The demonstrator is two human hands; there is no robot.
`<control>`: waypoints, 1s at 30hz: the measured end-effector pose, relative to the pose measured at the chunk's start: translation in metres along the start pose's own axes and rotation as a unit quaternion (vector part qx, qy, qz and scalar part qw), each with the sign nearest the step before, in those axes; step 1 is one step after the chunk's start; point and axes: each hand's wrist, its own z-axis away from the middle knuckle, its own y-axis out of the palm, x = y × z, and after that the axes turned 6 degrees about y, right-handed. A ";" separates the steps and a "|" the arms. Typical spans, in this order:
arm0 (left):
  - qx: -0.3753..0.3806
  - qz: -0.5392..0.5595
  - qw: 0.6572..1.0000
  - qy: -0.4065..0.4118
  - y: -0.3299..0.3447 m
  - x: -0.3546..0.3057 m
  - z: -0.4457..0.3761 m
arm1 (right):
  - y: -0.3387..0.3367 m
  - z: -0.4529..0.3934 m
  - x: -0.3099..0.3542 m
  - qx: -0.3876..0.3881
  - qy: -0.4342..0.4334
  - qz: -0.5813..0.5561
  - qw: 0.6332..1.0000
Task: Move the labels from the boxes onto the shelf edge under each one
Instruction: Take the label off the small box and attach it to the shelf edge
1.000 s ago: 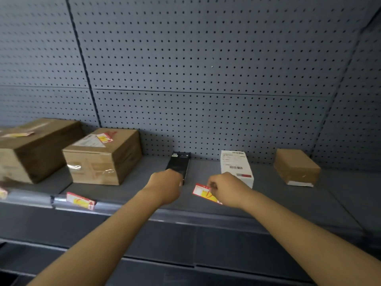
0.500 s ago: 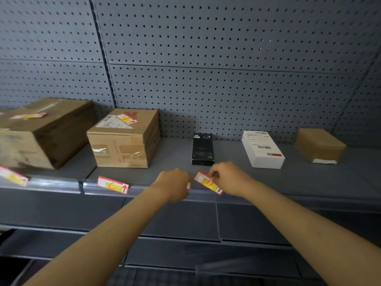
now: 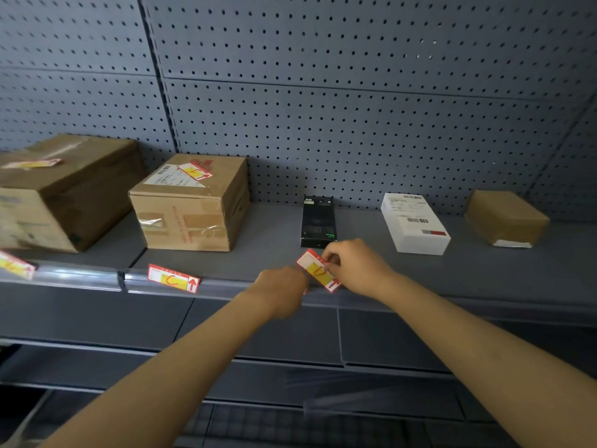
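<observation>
My right hand [image 3: 357, 268] pinches a red, white and yellow label [image 3: 316, 270] just above the shelf edge [image 3: 403, 302], in front of the black box [image 3: 318, 221]. My left hand [image 3: 282, 287] is closed at the edge strip beside the label's lower left corner; whether it touches the label is hidden. Another label [image 3: 172, 278] sits in the edge strip under the middle cardboard box [image 3: 190, 202], which carries a label [image 3: 193, 171] on top. The large left box [image 3: 61, 189] also has a label [image 3: 32, 163] on top, and a further label [image 3: 14, 265] sits on the edge below it.
A white box [image 3: 413, 223] and a small brown parcel [image 3: 505, 218] stand to the right on the shelf. A grey pegboard wall [image 3: 323, 108] backs the shelf. A lower shelf [image 3: 290, 363] runs beneath my arms.
My hands and the held label have come forward from the shelf surface near the black box to the front edge strip. The camera view has shifted right and down.
</observation>
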 end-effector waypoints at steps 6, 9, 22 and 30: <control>0.019 0.005 1.000 -0.010 -0.005 -0.007 0.001 | 0.003 0.003 -0.001 0.018 -0.012 -0.007 1.000; 0.017 0.005 1.000 -0.017 -0.003 -0.009 0.000 | 0.006 0.002 0.000 0.016 -0.021 -0.010 1.000; 0.057 0.007 0.998 -0.025 -0.010 -0.014 0.003 | 0.012 0.002 0.003 0.013 -0.060 0.100 0.993; 0.071 0.028 0.997 -0.023 -0.011 -0.014 0.005 | 0.005 0.000 0.013 -0.017 -0.078 0.029 0.996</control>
